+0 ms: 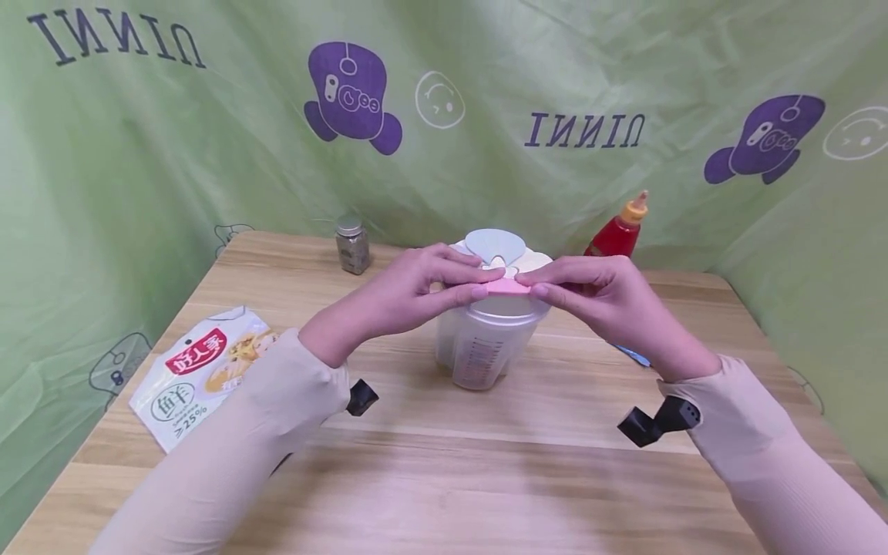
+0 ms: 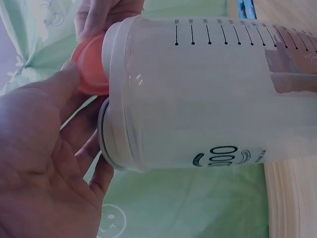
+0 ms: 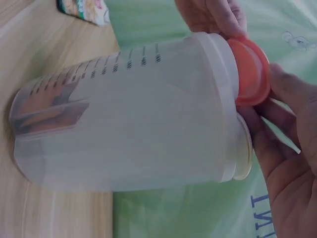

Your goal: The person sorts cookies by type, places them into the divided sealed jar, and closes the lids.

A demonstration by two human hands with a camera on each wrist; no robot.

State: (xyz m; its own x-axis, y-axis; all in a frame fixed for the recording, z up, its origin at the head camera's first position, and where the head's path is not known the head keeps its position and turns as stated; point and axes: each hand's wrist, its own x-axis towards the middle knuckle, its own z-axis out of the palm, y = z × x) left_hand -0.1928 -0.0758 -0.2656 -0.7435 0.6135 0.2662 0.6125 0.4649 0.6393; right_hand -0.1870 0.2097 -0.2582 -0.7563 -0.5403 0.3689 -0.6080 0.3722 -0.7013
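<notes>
A translucent plastic storage canister with printed measuring marks stands upright at the middle of the table. Its pale lid carries several round flip caps, among them a light blue cap at the back and a pink cap at the front. From the left, my left hand pinches the pink cap's edge between thumb and fingers. On the opposite side, my right hand pinches the same cap. The cap looks orange-red and tilted against the lid in the right wrist view. Something reddish-brown shows low through the canister wall.
At the left lies a white printed food pouch. A small spice jar stands near the table's back edge. Behind my right hand is a red squeeze bottle with a yellow cap. A green curtain hangs behind the wooden table.
</notes>
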